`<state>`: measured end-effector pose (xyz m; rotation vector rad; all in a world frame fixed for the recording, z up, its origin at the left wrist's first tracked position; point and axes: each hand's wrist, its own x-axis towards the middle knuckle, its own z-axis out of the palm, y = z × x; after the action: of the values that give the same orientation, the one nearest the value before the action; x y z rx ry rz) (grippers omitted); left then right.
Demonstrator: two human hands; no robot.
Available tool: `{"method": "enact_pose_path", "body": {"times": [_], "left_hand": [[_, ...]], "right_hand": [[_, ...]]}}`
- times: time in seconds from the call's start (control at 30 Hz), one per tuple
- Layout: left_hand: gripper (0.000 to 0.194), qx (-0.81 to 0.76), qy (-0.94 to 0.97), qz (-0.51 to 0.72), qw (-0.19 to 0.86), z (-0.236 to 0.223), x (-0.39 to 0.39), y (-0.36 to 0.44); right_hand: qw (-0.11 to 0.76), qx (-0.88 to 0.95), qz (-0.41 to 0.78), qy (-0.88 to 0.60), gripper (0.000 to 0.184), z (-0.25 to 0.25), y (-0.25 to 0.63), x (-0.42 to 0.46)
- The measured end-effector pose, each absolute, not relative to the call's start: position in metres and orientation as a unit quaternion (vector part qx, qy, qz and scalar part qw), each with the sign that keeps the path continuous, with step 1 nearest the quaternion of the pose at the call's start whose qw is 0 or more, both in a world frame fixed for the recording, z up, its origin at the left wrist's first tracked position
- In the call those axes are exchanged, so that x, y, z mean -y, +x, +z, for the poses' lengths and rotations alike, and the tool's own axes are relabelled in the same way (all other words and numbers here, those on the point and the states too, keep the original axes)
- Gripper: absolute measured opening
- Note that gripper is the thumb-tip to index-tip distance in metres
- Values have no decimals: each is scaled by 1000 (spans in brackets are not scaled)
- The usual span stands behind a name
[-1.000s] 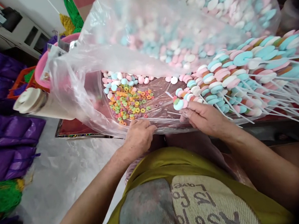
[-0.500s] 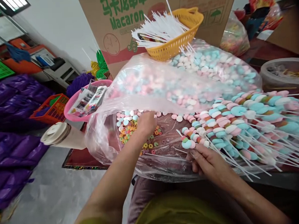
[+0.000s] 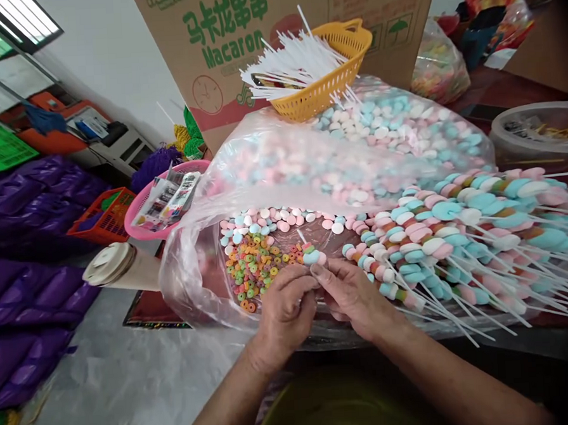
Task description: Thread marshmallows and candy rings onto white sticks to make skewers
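My left hand (image 3: 289, 307) and my right hand (image 3: 357, 297) meet low in the middle, fingertips touching. My right hand grips a candy skewer (image 3: 313, 256) with blue, white and pink marshmallow discs, its bare white tip pointing up. The fingers of my left hand are pinched together beside the right thumb; what lies between them is hidden. Just beyond my left hand, small multicoloured gummy rings (image 3: 253, 265) are heaped on the plastic sheet. Loose marshmallow discs (image 3: 284, 219) lie behind them. A pile of loaded skewers (image 3: 437, 236) spreads to the right of my right hand, sticks pointing right.
A large clear bag of marshmallows (image 3: 281, 149) lies behind. On it rests a yellow basket (image 3: 325, 96) of white sticks, before a cardboard box (image 3: 220, 76). At left are a pink basket (image 3: 139, 229) and a tilted lidded cup (image 3: 125, 268); at right, a plastic tub (image 3: 538, 151).
My left hand dipped to the gummy rings, then came back to my right hand. My right hand moved left with the skewer. The view tilted up from my shirt.
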<state>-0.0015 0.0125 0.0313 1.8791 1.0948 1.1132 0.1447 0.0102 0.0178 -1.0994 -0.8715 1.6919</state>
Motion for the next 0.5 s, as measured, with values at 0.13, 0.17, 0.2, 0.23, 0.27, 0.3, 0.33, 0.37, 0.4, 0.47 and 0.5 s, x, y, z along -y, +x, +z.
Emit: {"method": "enact_pose_path", "body": {"times": [0.13, 0.17, 0.2, 0.23, 0.27, 0.3, 0.33, 0.37, 0.4, 0.47, 0.5], "left_hand": [[22, -443, 711, 371, 400, 30, -48, -4], [22, -493, 712, 344, 363, 28, -67, -4], [20, -552, 713, 327, 284, 25, -87, -3], [21, -577, 735, 279, 221, 21, -106, -1], [22, -582, 758, 233, 183, 18, -123, 2], [23, -580, 764, 222, 178, 16, -137, 4], [21, -578, 768, 210, 179, 14, -146, 6], [19, -577, 764, 213, 194, 15, -149, 8], [15, -579, 756, 221, 209, 16, -148, 7], [8, -580, 725, 250, 275, 24, -132, 4], [14, -574, 709, 261, 317, 28, -119, 2]], "right_hand": [[472, 289, 713, -430, 35, 20, 146, -17], [482, 289, 705, -432, 34, 20, 147, -18], [489, 292, 696, -437, 33, 21, 148, -18], [492, 296, 690, -441, 32, 22, 149, -18], [492, 299, 686, -445, 32, 23, 149, -18], [495, 301, 682, -446, 31, 23, 150, -18], [501, 302, 678, -445, 31, 23, 150, -17], [509, 302, 672, -446, 30, 23, 152, -16], [518, 302, 664, -447, 30, 23, 153, -16], [535, 300, 649, -451, 28, 22, 156, -15], [540, 299, 644, -453, 28, 22, 157, -14]]}}
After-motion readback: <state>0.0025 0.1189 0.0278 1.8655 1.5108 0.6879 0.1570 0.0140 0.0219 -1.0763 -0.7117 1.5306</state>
